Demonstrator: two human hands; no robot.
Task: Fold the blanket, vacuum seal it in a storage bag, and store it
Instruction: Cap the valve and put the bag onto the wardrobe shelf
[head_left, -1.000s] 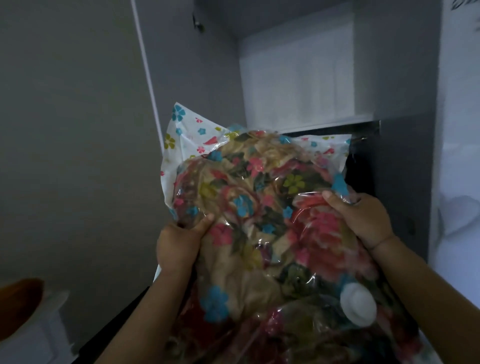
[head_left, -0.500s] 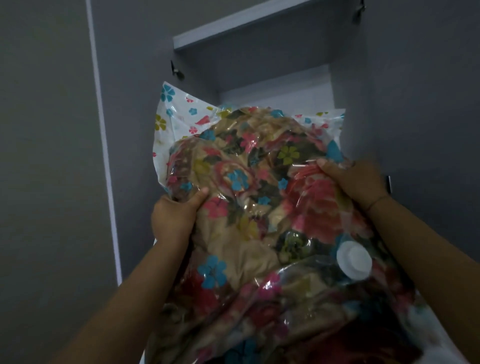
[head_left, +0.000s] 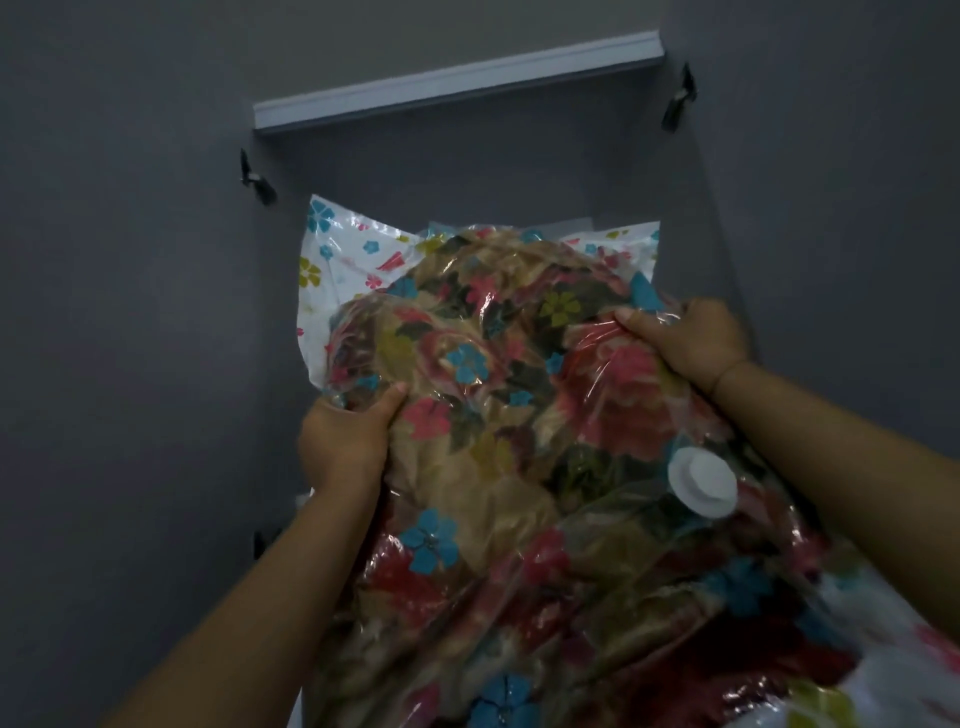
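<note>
Plastic, clear and shiny with little flowers on it, wraps the blanket (head_left: 493, 488), and the whole bag (head_left: 519, 374) is held up high in front of an open grey cupboard (head_left: 457, 83). The bag's long way runs from the person's chest up and away, so its flat white end points at the dark opening between the two hinges (head_left: 257, 179). The left hand (head_left: 343, 447) holds the left side. Its thumb (head_left: 387, 400) lies on top, and the other fingers are under the bag, where I cannot see them. The right hand (head_left: 691, 343) holds the right side, with its fingers curled over the edge and squeezing the plastic. It sits higher and closer to the cupboard than the left hand. The round white valve (head_left: 701, 483) faces up, just below the right wrist. The opening is up and ahead of both hands, so I think the next push has to go along the bag's long way, white end first. Most of the bag hangs behind the hands, so it could sag or slip. The bag hides the shelf.
</note>
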